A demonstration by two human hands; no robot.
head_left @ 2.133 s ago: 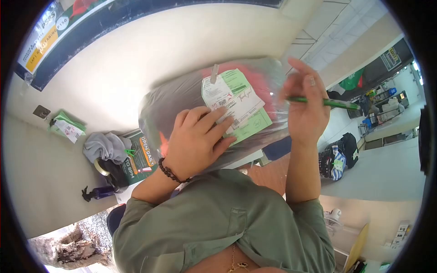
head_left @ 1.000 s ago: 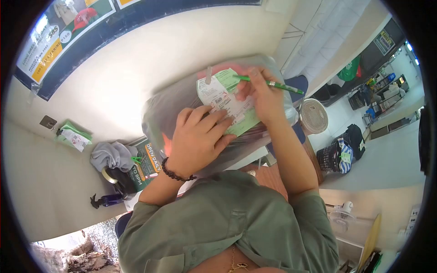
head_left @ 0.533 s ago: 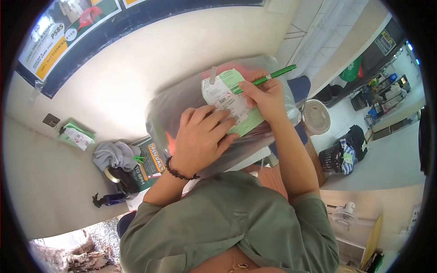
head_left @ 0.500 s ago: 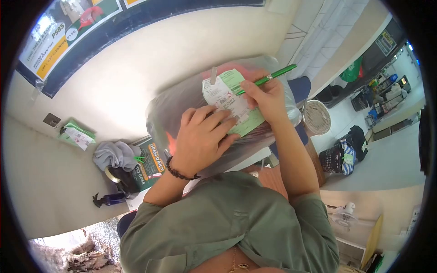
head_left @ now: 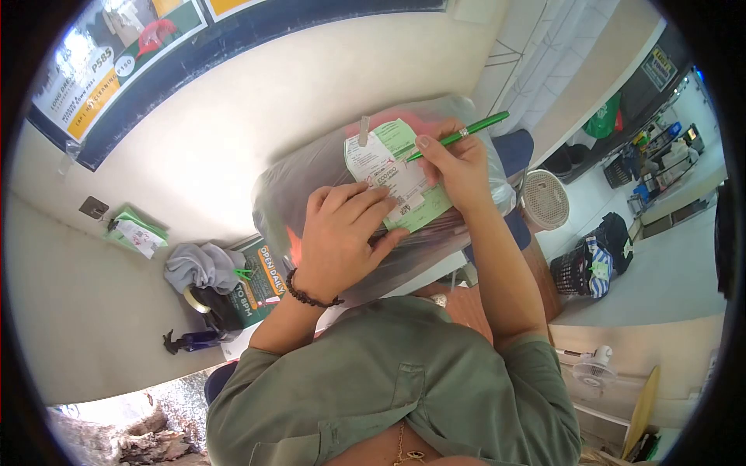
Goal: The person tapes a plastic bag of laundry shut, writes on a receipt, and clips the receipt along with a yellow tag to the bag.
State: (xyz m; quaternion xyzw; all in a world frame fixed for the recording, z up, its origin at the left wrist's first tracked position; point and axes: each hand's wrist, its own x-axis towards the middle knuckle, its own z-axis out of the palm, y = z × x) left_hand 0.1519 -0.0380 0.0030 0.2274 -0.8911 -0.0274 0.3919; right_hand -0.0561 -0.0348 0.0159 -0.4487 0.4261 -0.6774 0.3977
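Note:
A large clear plastic bag (head_left: 311,167) packed with dark and red cloth lies in front of me. On top of it rest a white printed receipt (head_left: 369,161) and a green slip (head_left: 423,208), with a strip of tape (head_left: 364,130) at the upper edge. My left hand (head_left: 346,229) lies flat over their lower left part, fingers spread. Between the fingers of my right hand (head_left: 454,167) is a green pen (head_left: 475,126), its tip close to or on the paper.
At left stand a green "open daily" sign (head_left: 252,299), grey cloth (head_left: 202,268), a tape roll (head_left: 196,299) and a dark blue spray bottle (head_left: 190,342). Green slips (head_left: 136,231) hang on the wall. Right of the bag are a round woven stool top (head_left: 545,199) and a laundry basket (head_left: 571,272).
The pen and my right fingers have shifted very slightly over the paper. My left hand stays in place on the slips, and the view has moved a little.

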